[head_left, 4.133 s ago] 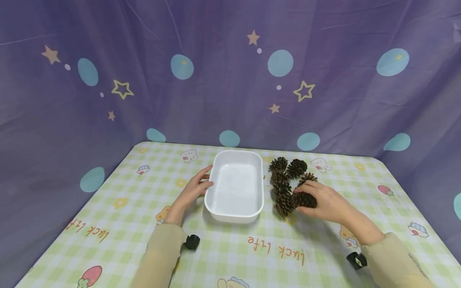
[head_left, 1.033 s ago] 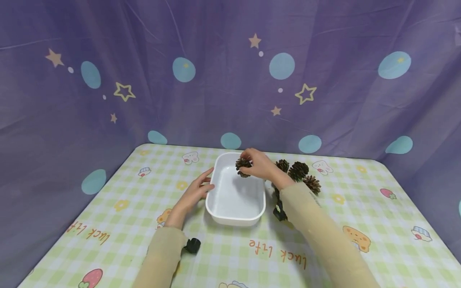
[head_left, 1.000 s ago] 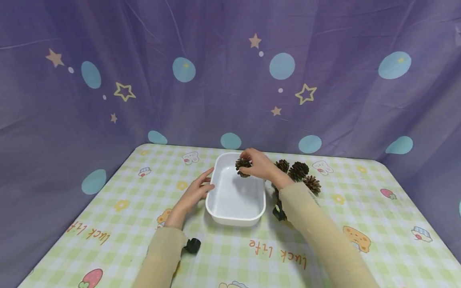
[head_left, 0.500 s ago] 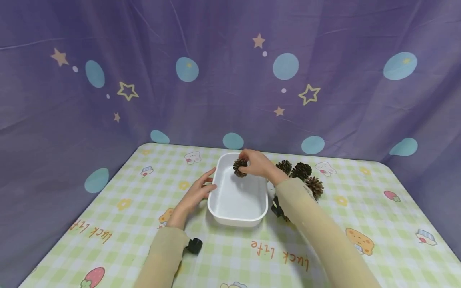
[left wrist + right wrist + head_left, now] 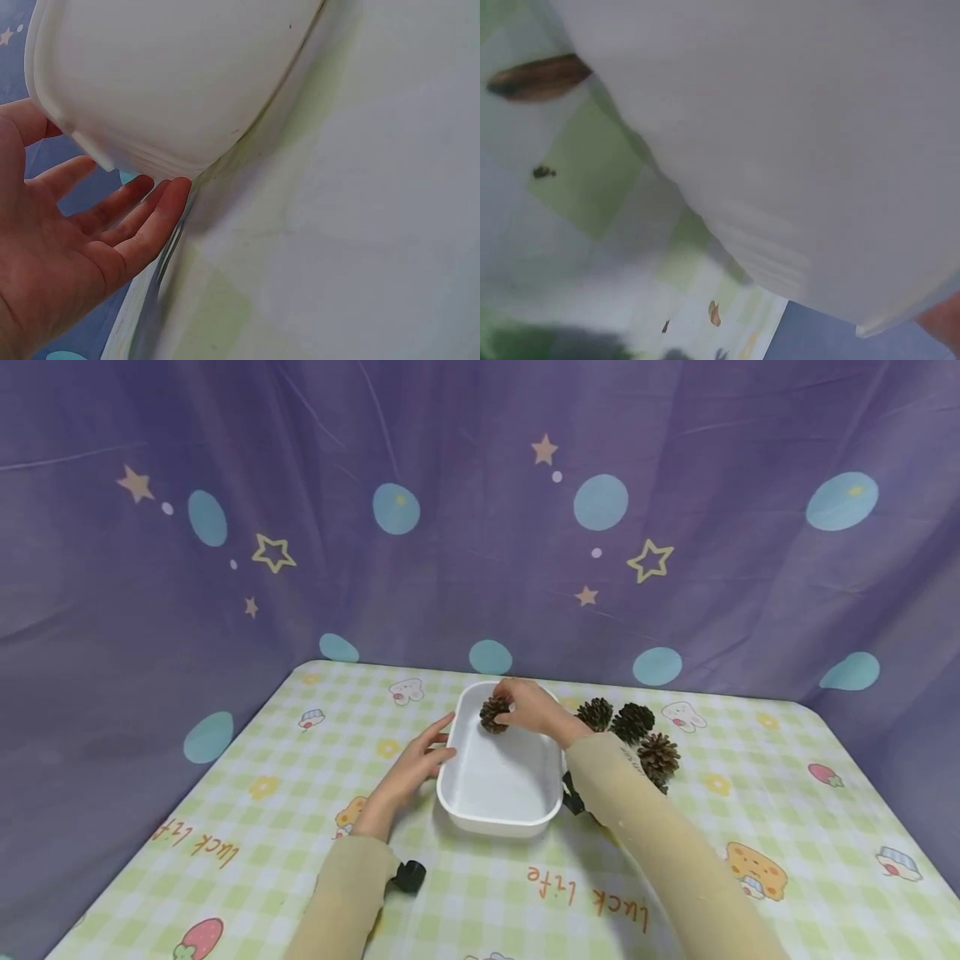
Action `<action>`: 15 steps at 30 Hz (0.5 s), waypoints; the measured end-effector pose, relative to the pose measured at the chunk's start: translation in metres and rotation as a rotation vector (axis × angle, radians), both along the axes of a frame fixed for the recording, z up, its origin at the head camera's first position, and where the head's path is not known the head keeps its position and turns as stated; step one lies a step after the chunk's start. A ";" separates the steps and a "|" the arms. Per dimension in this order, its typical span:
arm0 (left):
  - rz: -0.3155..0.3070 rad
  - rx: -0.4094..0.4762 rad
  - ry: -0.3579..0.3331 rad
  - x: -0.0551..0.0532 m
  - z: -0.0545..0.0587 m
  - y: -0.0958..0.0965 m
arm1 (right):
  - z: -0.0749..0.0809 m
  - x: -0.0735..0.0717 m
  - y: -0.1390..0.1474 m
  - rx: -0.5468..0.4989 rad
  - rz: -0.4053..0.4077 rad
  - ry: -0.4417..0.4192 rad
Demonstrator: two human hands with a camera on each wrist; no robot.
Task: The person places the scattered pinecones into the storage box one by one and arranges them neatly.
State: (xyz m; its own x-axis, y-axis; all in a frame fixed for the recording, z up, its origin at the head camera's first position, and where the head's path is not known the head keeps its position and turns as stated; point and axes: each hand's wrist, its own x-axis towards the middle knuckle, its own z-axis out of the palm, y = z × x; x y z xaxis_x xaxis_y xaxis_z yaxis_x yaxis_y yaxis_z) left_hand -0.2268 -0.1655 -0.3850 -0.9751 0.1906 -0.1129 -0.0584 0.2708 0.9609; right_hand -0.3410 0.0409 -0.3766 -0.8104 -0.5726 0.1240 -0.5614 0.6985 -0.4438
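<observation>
A white rectangular plastic container (image 5: 498, 789) stands in the middle of the table. My left hand (image 5: 408, 771) rests its fingertips against the container's left side, fingers spread and relaxed; in the left wrist view they lie along the outer wall and near the rim. Over the far part of the container my right hand (image 5: 531, 708) pinches a brown pine cone (image 5: 491, 717) between thumb and fingers, low inside the walls. In the right wrist view the container's outer wall (image 5: 780, 150) fills most of the picture, and only a sliver of the hand shows at the lower right.
Several pine cones (image 5: 659, 756) lie in a cluster right of the container, partly hidden behind the right sleeve (image 5: 645, 827). A loose pine cone scale (image 5: 540, 79) and small bits lie on the checked tablecloth (image 5: 285, 860). A purple curtain (image 5: 465, 577) hangs behind the table.
My right hand has taken a pine cone from the cluster and carried it left into the container; lately it has shifted slightly further left and lower. The left hand keeps its place.
</observation>
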 end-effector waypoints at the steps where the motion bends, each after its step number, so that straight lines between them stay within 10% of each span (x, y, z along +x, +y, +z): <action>1: 0.001 -0.001 0.000 0.000 0.000 0.000 | 0.000 0.000 -0.001 0.009 -0.004 0.003; 15: -0.005 -0.011 0.012 0.002 0.001 -0.001 | -0.004 -0.003 -0.007 0.056 -0.048 0.019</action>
